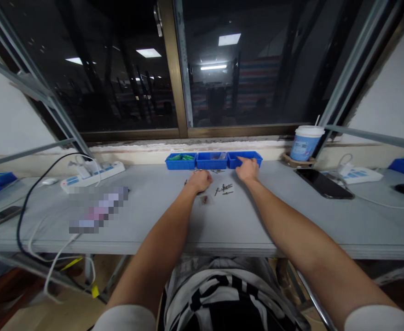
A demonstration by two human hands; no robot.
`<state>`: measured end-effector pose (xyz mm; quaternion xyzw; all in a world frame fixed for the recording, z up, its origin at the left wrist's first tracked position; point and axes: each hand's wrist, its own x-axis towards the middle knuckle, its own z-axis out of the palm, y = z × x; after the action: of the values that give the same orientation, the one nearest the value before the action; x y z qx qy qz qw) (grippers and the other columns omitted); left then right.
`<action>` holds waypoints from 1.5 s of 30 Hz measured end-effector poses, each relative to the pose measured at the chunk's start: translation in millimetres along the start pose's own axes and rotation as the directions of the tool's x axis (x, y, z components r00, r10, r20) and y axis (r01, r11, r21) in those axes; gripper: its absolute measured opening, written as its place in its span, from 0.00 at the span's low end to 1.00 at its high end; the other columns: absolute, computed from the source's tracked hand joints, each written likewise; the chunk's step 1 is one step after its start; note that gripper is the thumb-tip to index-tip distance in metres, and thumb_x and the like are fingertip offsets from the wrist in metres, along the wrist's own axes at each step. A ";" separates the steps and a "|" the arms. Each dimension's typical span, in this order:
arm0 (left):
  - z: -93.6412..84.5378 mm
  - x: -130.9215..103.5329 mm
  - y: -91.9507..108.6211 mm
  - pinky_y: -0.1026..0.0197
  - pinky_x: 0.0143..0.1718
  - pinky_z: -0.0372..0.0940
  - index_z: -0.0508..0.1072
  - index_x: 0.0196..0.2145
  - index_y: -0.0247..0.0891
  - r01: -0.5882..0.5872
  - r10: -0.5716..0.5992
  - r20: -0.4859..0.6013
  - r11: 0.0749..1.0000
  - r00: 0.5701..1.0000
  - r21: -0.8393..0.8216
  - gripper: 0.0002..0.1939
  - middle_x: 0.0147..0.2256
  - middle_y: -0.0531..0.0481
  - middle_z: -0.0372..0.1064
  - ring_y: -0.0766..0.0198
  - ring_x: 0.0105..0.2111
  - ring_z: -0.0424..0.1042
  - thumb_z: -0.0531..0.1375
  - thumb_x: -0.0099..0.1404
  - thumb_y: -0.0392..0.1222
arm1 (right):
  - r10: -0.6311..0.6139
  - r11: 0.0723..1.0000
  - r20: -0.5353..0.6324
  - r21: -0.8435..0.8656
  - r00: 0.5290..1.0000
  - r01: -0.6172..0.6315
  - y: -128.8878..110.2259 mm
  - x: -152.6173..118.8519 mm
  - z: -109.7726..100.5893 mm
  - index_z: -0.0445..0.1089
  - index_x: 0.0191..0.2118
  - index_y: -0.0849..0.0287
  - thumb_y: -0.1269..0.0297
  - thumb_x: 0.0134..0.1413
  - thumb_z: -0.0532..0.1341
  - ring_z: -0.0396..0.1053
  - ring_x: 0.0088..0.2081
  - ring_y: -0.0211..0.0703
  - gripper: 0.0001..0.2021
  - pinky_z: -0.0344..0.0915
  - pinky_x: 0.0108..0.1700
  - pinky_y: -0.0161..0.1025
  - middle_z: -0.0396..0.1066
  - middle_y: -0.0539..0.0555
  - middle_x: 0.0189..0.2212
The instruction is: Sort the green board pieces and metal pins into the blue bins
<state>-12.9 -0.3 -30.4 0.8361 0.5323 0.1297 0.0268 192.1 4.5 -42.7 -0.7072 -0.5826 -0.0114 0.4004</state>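
My left hand (199, 181) is closed, its knuckles up, low over the grey table in front of the middle blue bin. A thin metal piece shows by its fingertips; whether the fingers grip it is hidden. Several small, dark metal pin-like parts (225, 188) lie in a loose group between my hands, and a few more rest near the bins. A small clear bag (205, 200) with something brown is close to my left wrist. My right hand (248, 170) is at the front edge of the right blue bin (231, 162), fingers apart and reaching over its rim; nothing shows in them.
Left of it stand the middle blue bin (211, 165) and a bin with green contents (181, 165). A lidded cup (305, 143), a black phone (324, 183) and a power strip (364, 175) are at right. Another power strip (93, 177) and cables lie left.
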 end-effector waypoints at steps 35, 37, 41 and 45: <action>-6.4 0.3 7.9 0.65 0.33 0.64 0.73 0.38 0.36 -0.193 0.022 -0.343 0.860 0.939 -0.473 0.12 0.29 0.49 0.74 0.66 0.29 0.72 0.59 0.61 0.46 | -0.574 0.768 0.192 0.462 0.796 0.443 -35.8 -13.6 7.5 0.74 0.31 0.61 0.67 0.53 0.56 0.67 0.30 0.39 0.09 0.60 0.35 0.35 0.74 0.53 0.28; -7.1 0.5 7.9 0.65 0.35 0.64 0.74 0.37 0.35 -0.198 0.011 -0.375 0.863 0.927 -0.465 0.09 0.32 0.48 0.75 0.66 0.31 0.72 0.59 0.61 0.43 | -0.536 0.787 0.198 0.469 0.821 0.401 -35.0 -12.8 8.9 0.74 0.31 0.61 0.65 0.53 0.55 0.67 0.30 0.40 0.10 0.60 0.36 0.36 0.74 0.53 0.28; -9.2 0.3 7.3 0.65 0.37 0.64 0.76 0.36 0.35 -0.191 0.014 -0.382 0.881 0.924 -0.432 0.08 0.31 0.48 0.76 0.66 0.31 0.72 0.57 0.61 0.37 | -0.461 0.780 0.222 0.563 0.859 0.273 -35.1 -12.0 12.4 0.72 0.29 0.61 0.64 0.53 0.55 0.67 0.29 0.39 0.10 0.61 0.35 0.37 0.73 0.53 0.26; -8.1 1.1 6.3 0.65 0.37 0.64 0.76 0.36 0.34 -0.165 0.006 -0.358 0.895 0.934 -0.415 0.09 0.31 0.48 0.76 0.64 0.33 0.73 0.56 0.62 0.37 | -0.385 0.674 0.225 0.731 0.895 0.106 -37.9 -12.0 12.8 0.70 0.35 0.61 0.63 0.45 0.62 0.68 0.28 0.39 0.10 0.63 0.34 0.37 0.72 0.51 0.23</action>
<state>-8.9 -2.8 -21.2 0.7952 0.4476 0.3928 0.1140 150.9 2.1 -36.2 -0.4040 -0.6971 0.2860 0.5187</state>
